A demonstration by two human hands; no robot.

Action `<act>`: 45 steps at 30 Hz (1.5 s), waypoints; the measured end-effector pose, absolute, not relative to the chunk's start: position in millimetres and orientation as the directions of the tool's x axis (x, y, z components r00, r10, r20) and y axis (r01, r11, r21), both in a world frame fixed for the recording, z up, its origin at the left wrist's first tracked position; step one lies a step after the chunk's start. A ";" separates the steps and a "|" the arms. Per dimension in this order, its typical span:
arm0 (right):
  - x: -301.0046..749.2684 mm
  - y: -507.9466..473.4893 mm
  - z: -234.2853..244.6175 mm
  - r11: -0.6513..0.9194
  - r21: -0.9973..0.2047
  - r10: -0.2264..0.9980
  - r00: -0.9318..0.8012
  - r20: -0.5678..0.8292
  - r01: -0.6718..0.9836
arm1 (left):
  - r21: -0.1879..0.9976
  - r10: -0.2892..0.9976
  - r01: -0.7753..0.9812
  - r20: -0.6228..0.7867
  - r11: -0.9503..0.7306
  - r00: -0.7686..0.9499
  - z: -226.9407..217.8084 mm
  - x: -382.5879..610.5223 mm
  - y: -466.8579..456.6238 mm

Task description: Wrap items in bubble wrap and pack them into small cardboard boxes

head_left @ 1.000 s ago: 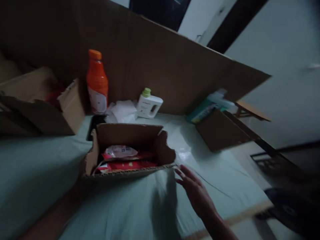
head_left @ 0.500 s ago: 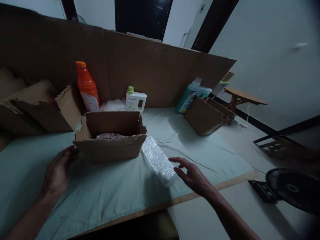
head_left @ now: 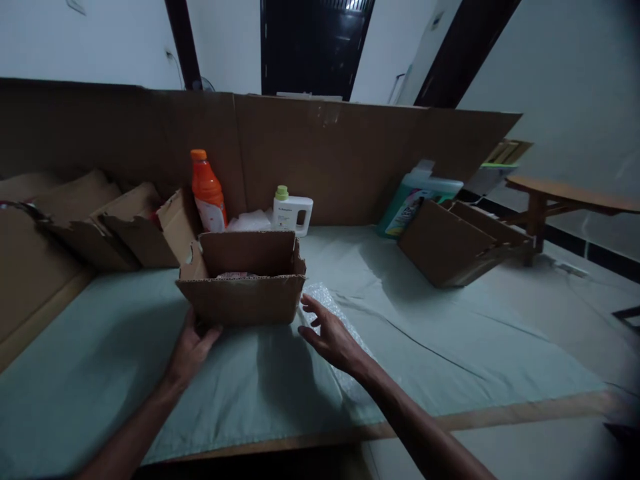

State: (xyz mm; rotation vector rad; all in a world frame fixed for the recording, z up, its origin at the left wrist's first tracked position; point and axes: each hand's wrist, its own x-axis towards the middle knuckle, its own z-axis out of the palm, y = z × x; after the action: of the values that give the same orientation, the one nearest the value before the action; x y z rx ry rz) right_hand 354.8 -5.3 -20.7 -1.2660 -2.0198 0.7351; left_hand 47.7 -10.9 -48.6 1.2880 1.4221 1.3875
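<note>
A small open cardboard box (head_left: 245,300) stands on the green cloth in front of me, with a printed packet (head_left: 236,275) partly visible inside. My left hand (head_left: 193,350) is at the box's lower left corner, its thumb in front and its fingers against the side, partly hidden. Just off the box's right end, my right hand (head_left: 333,337) is open, fingers spread and thumb apart, holding nothing. Behind and below it lies a strip of bubble wrap (head_left: 357,383), partly covered by that hand and forearm.
At the back stand an orange bottle (head_left: 207,193), a white jug with a green cap (head_left: 293,212) and a teal jug (head_left: 407,203). Another cardboard box (head_left: 445,243) leans at the right. Several cardboard boxes (head_left: 135,230) line the left. A tall cardboard panel (head_left: 350,160) closes off the back.
My left hand has come right to the box's corner. My right hand has moved left from the bubble wrap toward the box's right end. The view has shifted.
</note>
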 end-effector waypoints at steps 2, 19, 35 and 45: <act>342.1 10.2 -16.2 0.365 -0.778 0.918 -0.338 0.209 0.511 | 0.980 0.965 0.158 0.150 -0.118 -0.215 -48.9 57.1 1.5; 480.4 -115.3 1.5 0.415 -0.289 0.892 -0.448 -0.056 0.863 | 0.805 0.954 0.568 0.279 -0.170 -0.110 -49.2 62.9 -57.5; 393.1 -123.9 -27.0 0.374 -0.539 0.926 -0.333 0.175 0.755 | 0.760 0.825 0.449 0.197 -0.470 0.530 -42.6 171.7 -99.4; 392.7 -155.6 -37.0 0.463 -0.209 0.788 -0.293 0.541 0.861 | 0.661 0.892 0.638 0.107 -0.394 0.440 -56.5 187.1 -70.4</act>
State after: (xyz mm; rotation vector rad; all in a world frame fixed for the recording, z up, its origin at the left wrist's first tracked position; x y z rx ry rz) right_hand 392.7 -155.6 -37.0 -1.3668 -2.1295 -0.1619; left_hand 187.1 -70.4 -56.5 2.1566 1.2810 0.6182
